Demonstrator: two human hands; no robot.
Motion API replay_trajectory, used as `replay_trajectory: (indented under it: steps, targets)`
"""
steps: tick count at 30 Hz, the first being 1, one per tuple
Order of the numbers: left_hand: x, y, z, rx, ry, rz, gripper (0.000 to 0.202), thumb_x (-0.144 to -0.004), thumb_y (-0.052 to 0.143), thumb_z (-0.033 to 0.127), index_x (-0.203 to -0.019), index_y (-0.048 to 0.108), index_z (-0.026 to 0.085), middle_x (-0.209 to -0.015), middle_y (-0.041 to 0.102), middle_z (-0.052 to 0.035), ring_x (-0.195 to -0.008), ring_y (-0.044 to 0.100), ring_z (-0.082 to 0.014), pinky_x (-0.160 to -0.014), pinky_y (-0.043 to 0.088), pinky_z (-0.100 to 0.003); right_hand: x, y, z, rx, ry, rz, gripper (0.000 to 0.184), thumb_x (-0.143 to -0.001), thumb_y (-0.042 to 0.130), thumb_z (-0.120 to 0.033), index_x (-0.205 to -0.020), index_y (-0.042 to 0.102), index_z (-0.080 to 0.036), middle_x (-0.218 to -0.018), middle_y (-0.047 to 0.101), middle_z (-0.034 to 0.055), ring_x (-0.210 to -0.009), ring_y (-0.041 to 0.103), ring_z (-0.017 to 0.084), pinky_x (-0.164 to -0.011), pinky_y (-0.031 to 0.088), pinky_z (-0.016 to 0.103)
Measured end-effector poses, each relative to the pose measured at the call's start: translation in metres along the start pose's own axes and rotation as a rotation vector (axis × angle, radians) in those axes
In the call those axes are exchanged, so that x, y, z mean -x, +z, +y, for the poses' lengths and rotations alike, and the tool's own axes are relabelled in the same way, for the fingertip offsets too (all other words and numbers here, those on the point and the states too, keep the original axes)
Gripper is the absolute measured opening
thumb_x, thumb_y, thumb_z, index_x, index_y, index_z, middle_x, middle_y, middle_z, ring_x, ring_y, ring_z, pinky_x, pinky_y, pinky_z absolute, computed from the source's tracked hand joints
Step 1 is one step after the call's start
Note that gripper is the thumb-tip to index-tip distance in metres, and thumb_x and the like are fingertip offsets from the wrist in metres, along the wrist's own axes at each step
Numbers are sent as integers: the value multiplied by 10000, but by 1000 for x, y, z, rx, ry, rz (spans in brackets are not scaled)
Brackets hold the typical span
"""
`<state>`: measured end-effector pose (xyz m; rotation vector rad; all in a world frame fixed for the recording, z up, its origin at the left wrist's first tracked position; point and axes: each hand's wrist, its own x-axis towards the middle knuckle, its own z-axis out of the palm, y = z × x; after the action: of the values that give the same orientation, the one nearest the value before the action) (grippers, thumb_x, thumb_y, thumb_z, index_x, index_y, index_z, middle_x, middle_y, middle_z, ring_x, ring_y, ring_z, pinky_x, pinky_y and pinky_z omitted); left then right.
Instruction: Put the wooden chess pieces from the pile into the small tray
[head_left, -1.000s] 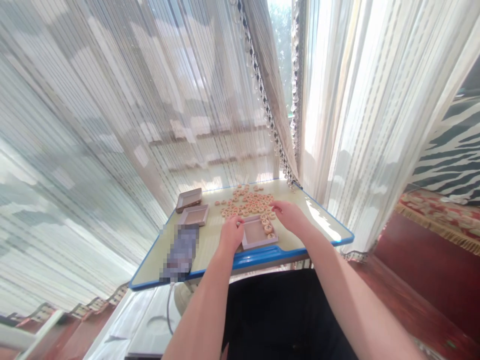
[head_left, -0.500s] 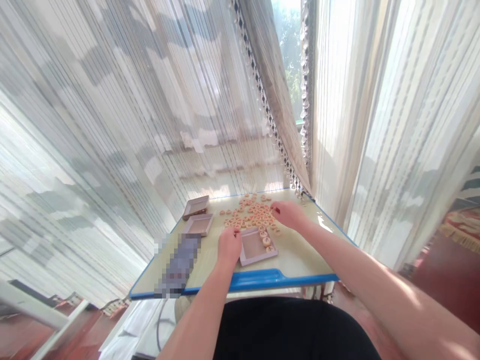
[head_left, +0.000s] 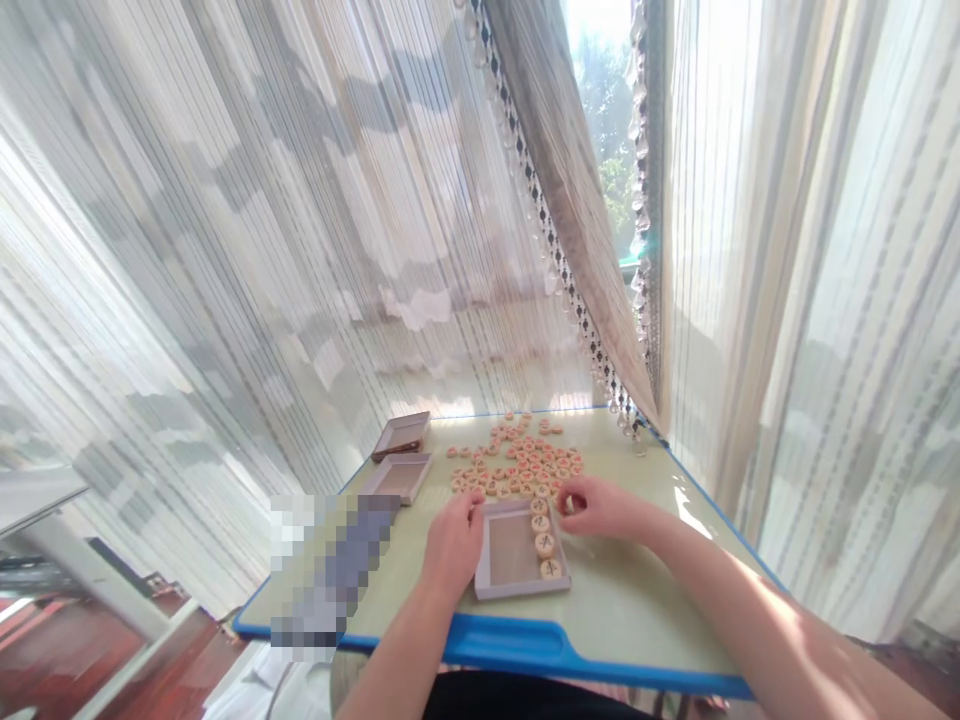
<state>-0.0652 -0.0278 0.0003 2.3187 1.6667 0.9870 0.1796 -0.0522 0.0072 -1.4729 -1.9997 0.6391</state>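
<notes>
A shallow grey-edged box (head_left: 512, 588) lies near the front of the table, with three round wooden game discs (head_left: 544, 544) lined up along its right side. My left hand (head_left: 451, 545) rests against the box's left edge, its fingertips pinched at the box's far left corner. My right hand (head_left: 604, 508) is curled just right of the box's far corner, fingers pinched together; whether a disc is in them is hidden. Several more discs (head_left: 516, 467) are spread out beyond the box.
The table (head_left: 645, 610) is pale green with a blue rim. Two more shallow boxes (head_left: 401, 455) sit at the back left, and a blurred-out flat object (head_left: 330, 572) lies front left. Sheer curtains hang close behind and to the right of the table.
The view has tipped down and closer to the table. My right hand has drawn back from the pile of discs to the box's far right corner. My left hand stays at the box's left edge.
</notes>
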Motion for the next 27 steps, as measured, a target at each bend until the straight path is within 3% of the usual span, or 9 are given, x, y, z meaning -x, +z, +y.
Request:
replay_trajectory:
  steps: [4, 8, 12, 16, 18, 23, 27]
  targets:
    - [7, -9, 9, -74, 37, 17, 349, -911, 272, 328, -908, 600, 210, -873, 676, -57, -813, 616, -193, -695, 432, -283, -1, 3, 2, 101, 11, 14, 151, -629, 549, -187, -758, 624, -209, -628, 543, -31, -559, 445, 101, -505, 308, 214]
    - [2, -19, 24, -272, 105, -13, 318, -892, 326, 337, -995, 597, 206, -987, 664, -65, -884, 610, -208, -713, 423, -287, -2, 3, 2, 212, 30, 63, 137, -653, 579, -263, -774, 612, -207, -648, 550, -18, -585, 454, 110, -521, 290, 227]
    - [-24, -26, 44, -354, 153, -21, 341, -886, 324, 352, -839, 629, 206, -821, 672, -52, -785, 609, -194, -657, 399, -267, -3, 1, 7, 293, 65, 128, 218, -655, 612, -373, -795, 596, -206, -664, 559, -4, -597, 463, 124, -517, 269, 237]
    - [-63, -26, 57, -334, 210, -25, 379, -872, 322, 374, -741, 624, 188, -738, 654, -56, -722, 591, -177, -632, 375, -254, -5, -3, 16, 289, 97, 161, 206, -688, 583, -378, -795, 592, -201, -690, 602, 8, -608, 502, 138, -526, 289, 243]
    - [-83, -26, 54, -305, 204, -57, 389, -862, 321, 389, -749, 630, 183, -726, 652, -55, -699, 579, -170, -614, 369, -250, -6, -5, 20, 263, 93, 163, 219, -699, 577, -392, -796, 599, -198, -718, 628, 16, -631, 529, 150, -547, 317, 250]
    - [-122, -23, 31, -161, 195, -396, 260, -761, 459, 370, -809, 648, 198, -764, 655, -3, -655, 561, -122, -578, 365, -208, -8, -5, 22, 238, 19, 207, 217, -707, 572, -322, -887, 626, -213, -865, 662, 33, -760, 571, 180, -663, 398, 282]
    - [-124, -12, 22, -72, 213, -418, 251, -766, 436, 350, -784, 631, 193, -688, 607, 19, -585, 510, -102, -549, 347, -207, -5, -5, 17, 248, -106, 185, 230, -724, 500, -194, -913, 630, -210, -883, 660, 47, -832, 577, 184, -742, 423, 297]
